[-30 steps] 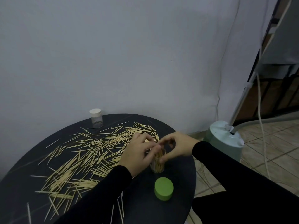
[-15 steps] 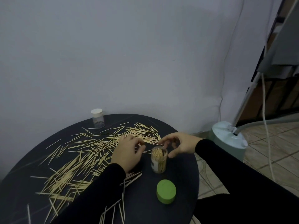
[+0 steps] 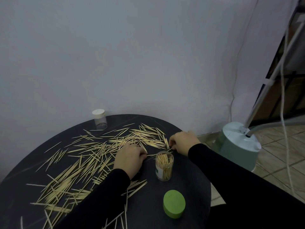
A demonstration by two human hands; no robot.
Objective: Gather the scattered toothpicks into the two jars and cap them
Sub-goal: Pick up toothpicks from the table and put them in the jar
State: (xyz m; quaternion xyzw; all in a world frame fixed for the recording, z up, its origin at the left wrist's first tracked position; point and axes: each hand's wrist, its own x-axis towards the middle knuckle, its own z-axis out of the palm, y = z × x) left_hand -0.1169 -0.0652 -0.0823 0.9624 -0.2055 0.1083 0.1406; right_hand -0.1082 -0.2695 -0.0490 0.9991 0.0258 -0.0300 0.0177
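Toothpicks (image 3: 92,151): scattered flat. Open clear jar (image 3: 164,166): upright, part-filled. Green cap (image 3: 174,206): near it. White-capped jar (image 3: 99,119): upright, apparently empty.

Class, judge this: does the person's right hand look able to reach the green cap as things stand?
Probably yes: the green cap sits uncovered on the table's near edge, beside the right hand's own sleeve, with nothing between.

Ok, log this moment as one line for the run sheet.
phase: gathering | left hand: on toothpicks | right hand: pinching toothpicks | open jar: partly filled | green cap: off | far jar: capped, looks empty
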